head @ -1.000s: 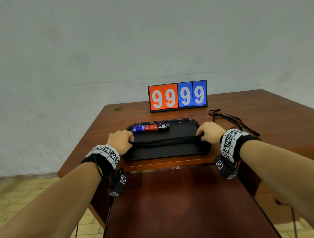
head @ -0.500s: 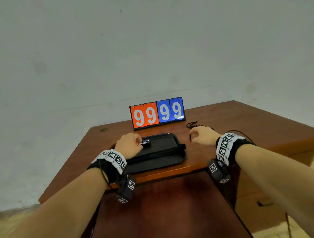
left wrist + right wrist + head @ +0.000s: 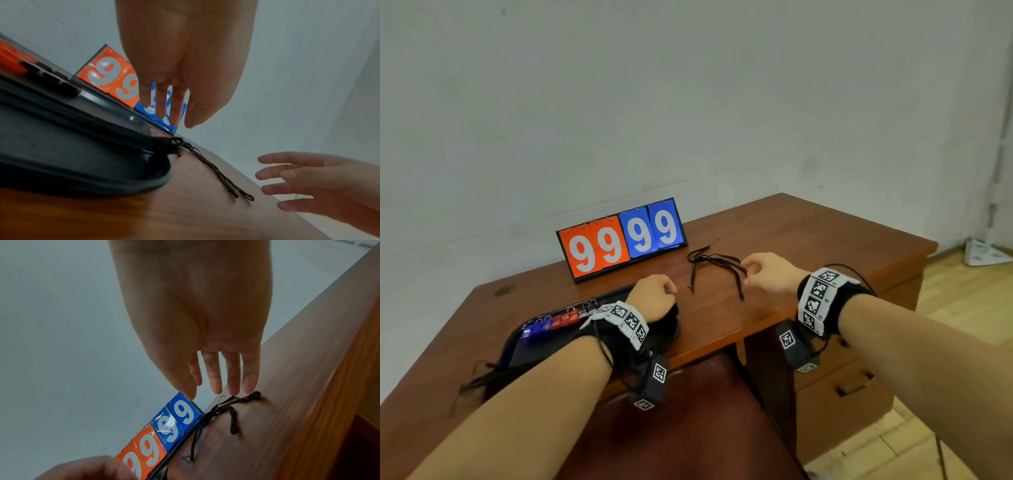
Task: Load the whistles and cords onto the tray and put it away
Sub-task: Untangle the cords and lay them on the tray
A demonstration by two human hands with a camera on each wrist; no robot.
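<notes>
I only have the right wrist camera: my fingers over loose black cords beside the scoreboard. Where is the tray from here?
Observer: The tray sits at the table's near edge, to the left of the loose cords. The left hand is over its right end.
Operator: Are the whistles on it?
Observer: Yes. The whistles stand in a row along its far rim: blue, then red, then darker ones.
Operator: Any cords loaded already?
Observer: A cord bundle lies lengthwise across the tray, and its ends trail past the left rim.
</notes>
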